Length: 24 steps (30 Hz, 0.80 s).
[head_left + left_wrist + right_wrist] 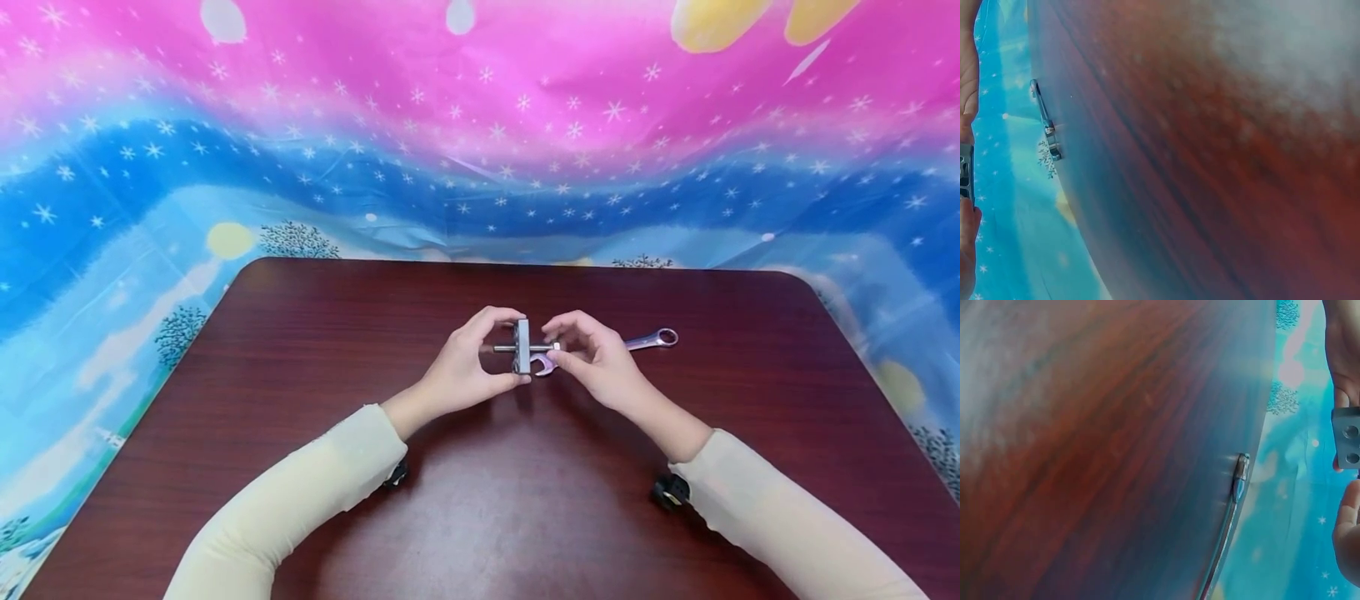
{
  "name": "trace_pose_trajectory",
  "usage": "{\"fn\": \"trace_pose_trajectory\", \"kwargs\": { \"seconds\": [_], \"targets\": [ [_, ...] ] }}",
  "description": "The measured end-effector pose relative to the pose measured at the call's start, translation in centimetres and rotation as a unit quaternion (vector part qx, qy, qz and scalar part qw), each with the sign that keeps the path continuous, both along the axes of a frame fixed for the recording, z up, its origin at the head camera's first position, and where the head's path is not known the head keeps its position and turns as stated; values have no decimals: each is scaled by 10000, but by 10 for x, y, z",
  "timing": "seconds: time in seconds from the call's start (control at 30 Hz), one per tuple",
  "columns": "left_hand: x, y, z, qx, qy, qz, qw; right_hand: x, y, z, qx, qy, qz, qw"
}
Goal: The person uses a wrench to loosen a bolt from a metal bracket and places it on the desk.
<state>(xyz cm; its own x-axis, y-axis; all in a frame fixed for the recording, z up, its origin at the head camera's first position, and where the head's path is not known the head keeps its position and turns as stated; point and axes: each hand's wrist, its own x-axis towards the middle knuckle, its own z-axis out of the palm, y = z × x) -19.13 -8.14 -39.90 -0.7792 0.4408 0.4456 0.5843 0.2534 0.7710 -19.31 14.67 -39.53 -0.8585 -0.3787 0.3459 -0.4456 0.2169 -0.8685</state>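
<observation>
My left hand (468, 362) holds a grey metal block (522, 346) on edge between its thumb below and fingers above, over the middle of the table. A long bolt (504, 348) passes through the block and sticks out on both sides. At the bolt's head end, my right hand (606, 362) pinches it between thumb and fingers. Round holes show on a face of the block (1349, 439) in the right wrist view; in the left wrist view, the block (965, 170) is cut off by the frame edge.
A combination wrench (662, 338) lies on the dark red-brown table (360, 300), partly hidden behind my right hand, its open end near the block. Behind the table hangs a pink and blue printed cloth (480, 183).
</observation>
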Motion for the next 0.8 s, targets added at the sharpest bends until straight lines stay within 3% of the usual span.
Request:
{"fn": "trace_pose_trajectory", "kwargs": {
  "seconds": [0.33, 0.8],
  "targets": [
    [4, -1, 1, -212, 302, 30, 9993, 2, 11, -1, -159, -767, 314, 9964],
    [4, 0, 0, -128, 411, 9, 9991, 3, 8, 2, -22, -357, 66, 9993]
  ]
}}
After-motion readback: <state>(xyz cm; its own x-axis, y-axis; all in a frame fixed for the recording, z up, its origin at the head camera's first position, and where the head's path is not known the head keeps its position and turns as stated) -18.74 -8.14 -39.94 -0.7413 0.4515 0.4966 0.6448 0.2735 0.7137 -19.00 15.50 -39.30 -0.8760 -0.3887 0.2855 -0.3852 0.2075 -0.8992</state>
